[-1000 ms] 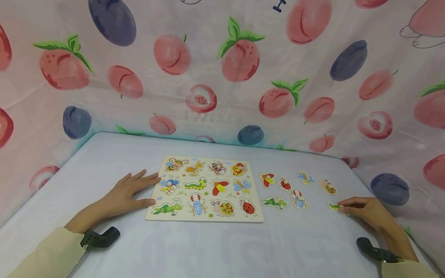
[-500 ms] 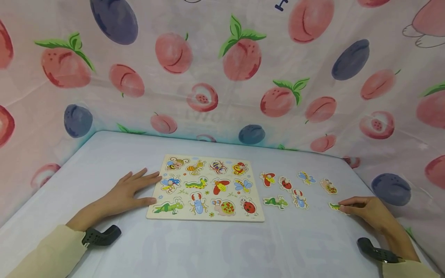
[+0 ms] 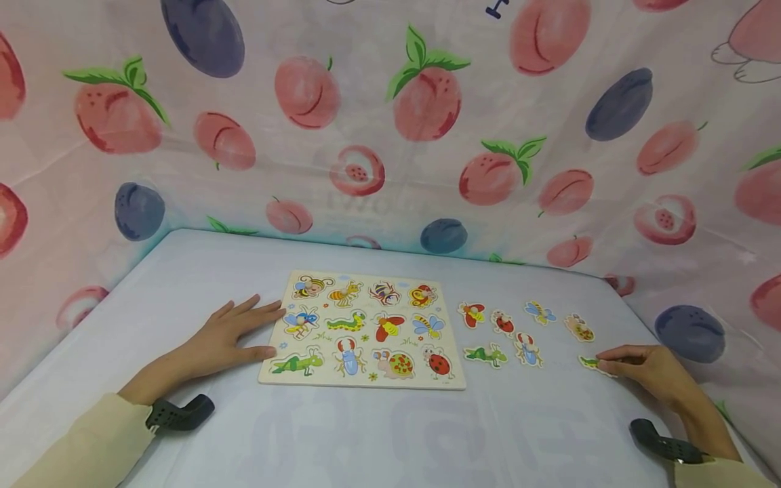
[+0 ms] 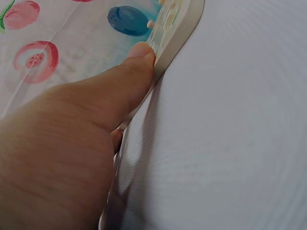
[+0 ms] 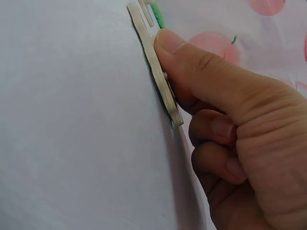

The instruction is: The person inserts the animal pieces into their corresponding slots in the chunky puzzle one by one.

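Note:
A pale wooden insect puzzle board (image 3: 367, 309) lies flat on the table. My left hand (image 3: 222, 342) rests at its left edge with fingers spread. In the left wrist view the thumb (image 4: 129, 72) touches the rim of the board. Far to the right, my right hand (image 3: 649, 376) pinches a green caterpillar puzzle piece (image 3: 589, 363) between thumb and fingers. The right wrist view shows the edge of that piece (image 5: 158, 72) under the thumb; its underside is hidden, so I cannot tell if it touches the cloth.
Between board and right hand lie loose pieces: a red firefly (image 3: 472, 315), a ladybird (image 3: 503, 322), a grasshopper (image 3: 486, 354), a stag beetle (image 3: 527, 350), a dragonfly (image 3: 539, 312) and a snail (image 3: 579, 329). A fruit-print curtain (image 3: 378, 102) stands behind the white table (image 3: 366, 440).

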Motion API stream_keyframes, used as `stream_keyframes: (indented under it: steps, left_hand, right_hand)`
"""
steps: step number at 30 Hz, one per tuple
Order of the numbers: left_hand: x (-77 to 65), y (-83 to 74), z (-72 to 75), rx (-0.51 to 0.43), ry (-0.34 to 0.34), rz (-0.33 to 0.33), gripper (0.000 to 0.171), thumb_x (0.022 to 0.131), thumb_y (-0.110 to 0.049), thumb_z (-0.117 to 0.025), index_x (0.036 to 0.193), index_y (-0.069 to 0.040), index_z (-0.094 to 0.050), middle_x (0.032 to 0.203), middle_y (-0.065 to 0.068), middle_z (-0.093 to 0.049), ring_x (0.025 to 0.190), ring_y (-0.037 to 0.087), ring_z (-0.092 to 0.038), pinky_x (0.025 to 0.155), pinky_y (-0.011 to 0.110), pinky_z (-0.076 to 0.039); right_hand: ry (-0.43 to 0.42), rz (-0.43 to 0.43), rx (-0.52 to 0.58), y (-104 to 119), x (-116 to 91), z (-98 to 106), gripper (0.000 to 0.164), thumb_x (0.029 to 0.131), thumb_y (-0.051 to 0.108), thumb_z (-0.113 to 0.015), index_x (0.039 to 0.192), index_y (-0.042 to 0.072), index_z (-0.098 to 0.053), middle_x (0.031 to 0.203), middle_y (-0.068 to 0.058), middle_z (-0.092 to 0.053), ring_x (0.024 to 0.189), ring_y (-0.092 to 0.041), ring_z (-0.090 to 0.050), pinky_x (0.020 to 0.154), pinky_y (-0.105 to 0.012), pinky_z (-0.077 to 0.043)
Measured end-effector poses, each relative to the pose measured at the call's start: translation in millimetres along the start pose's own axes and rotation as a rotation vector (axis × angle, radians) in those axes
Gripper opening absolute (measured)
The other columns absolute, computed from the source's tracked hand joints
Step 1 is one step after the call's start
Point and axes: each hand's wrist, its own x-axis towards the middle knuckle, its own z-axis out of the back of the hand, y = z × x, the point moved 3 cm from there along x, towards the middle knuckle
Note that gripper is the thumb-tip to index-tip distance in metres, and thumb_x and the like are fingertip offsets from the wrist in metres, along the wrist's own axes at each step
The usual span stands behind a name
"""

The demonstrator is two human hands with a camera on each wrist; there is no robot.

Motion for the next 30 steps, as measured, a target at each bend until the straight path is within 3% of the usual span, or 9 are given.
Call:
stream_keyframes:
  steps: [4, 11, 17, 23, 26, 30]
  left_hand:
    - [0.0, -0.5, -0.2, -0.006, -0.001, 0.001, 0.074, 0.084, -0.056, -0.064, 0.145, -0.019, -0.045, 0.151, 0.006, -0.037, 0.142, 0.039, -0.013, 0.11, 0.061, -0.003]
    - [0.2, 1.3, -1.1, -0.004, -0.006, 0.001, 0.074, 0.084, -0.058, -0.063, 0.145, -0.02, -0.044, 0.151, 0.004, -0.036, 0.143, 0.038, -0.012, 0.11, 0.06, -0.003]
    - [0.0, 1.9, -1.2, -0.003, -0.008, 0.001, 0.074, 0.083, -0.058, -0.063, 0.145, -0.02, -0.045, 0.151, 0.004, -0.037, 0.143, 0.038, -0.013, 0.11, 0.06, -0.003]
    - [0.4, 2.4, -1.9, 0.0, -0.008, -0.003, 0.074, 0.084, -0.057, -0.063, 0.144, -0.02, -0.045, 0.151, 0.004, -0.037, 0.143, 0.038, -0.013, 0.11, 0.06, -0.004]
    - [0.3, 2.9, -2.1, 0.002, -0.011, -0.004, 0.074, 0.083, -0.058, -0.063, 0.144, -0.02, -0.045, 0.151, 0.004, -0.037, 0.143, 0.038, -0.013, 0.11, 0.06, -0.004]
    - [-0.1, 3.0, -1.5, 0.001, -0.015, -0.004, 0.074, 0.083, -0.058, -0.063, 0.144, -0.02, -0.045, 0.151, 0.004, -0.037, 0.142, 0.038, -0.014, 0.11, 0.061, -0.004]
  right_hand:
    - [-0.005, 0.0, -0.013, 1.0, -1.1, 0.5, 0.057, 0.072, 0.053, -0.078, 0.104, 0.006, -0.074, 0.112, -0.018, -0.066, 0.104, -0.034, -0.057, 0.082, -0.049, -0.045]
    - [-0.027, 0.024, -0.054, 2.9, -1.2, 1.7, 0.056, 0.072, 0.053, -0.078, 0.103, 0.007, -0.075, 0.111, -0.016, -0.067, 0.094, -0.017, -0.058, 0.078, -0.04, -0.044]
    - [-0.03, 0.03, -0.05, 4.0, -2.5, 3.9, 0.055, 0.072, 0.053, -0.078, 0.103, 0.007, -0.075, 0.111, -0.016, -0.067, 0.09, -0.008, -0.057, 0.081, -0.047, -0.044]
    - [-0.033, 0.049, -0.067, 3.9, -3.7, 7.3, 0.053, 0.075, 0.053, -0.075, 0.104, 0.009, -0.075, 0.111, -0.014, -0.068, 0.083, 0.01, -0.052, 0.073, -0.027, -0.045]
    - [-0.025, 0.04, -0.058, 4.2, -2.7, 7.2, 0.056, 0.075, 0.055, -0.075, 0.106, 0.008, -0.074, 0.113, -0.014, -0.067, 0.086, 0.006, -0.054, 0.073, -0.028, -0.046]
    - [-0.021, 0.019, -0.03, 7.3, -1.2, 6.5, 0.06, 0.076, 0.057, -0.074, 0.108, 0.007, -0.073, 0.115, -0.017, -0.066, 0.097, -0.02, -0.061, 0.079, -0.044, -0.049]
